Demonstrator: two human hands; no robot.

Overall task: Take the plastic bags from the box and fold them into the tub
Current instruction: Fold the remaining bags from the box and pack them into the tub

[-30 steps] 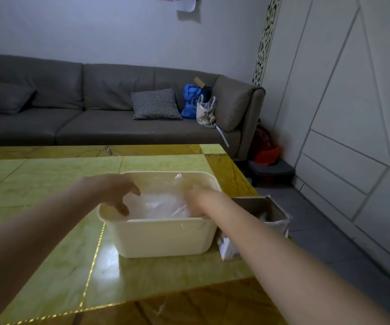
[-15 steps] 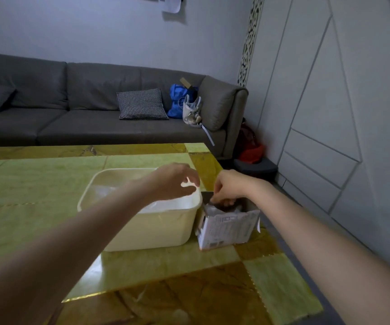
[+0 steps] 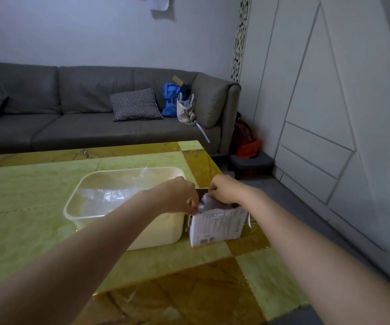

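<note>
We see both hands at the box [image 3: 217, 227], frame center-right: left hand [image 3: 177, 195] & right hand [image 3: 224, 190] each pinching a plastic bag [image 3: 203, 202] at its opening. Tub [image 3: 123, 207] just left of it, w/ clear bags inside.

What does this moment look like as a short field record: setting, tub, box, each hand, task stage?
setting: green and amber tiled table, grey sofa behind
tub: cream tub, clear plastic bags inside
box: white printed box touching the tub's right side, top open
left hand: left hand pinches bag plastic at the box mouth
right hand: right hand curled on the same plastic
task stage: next bag being pulled out, not yet folded
</note>
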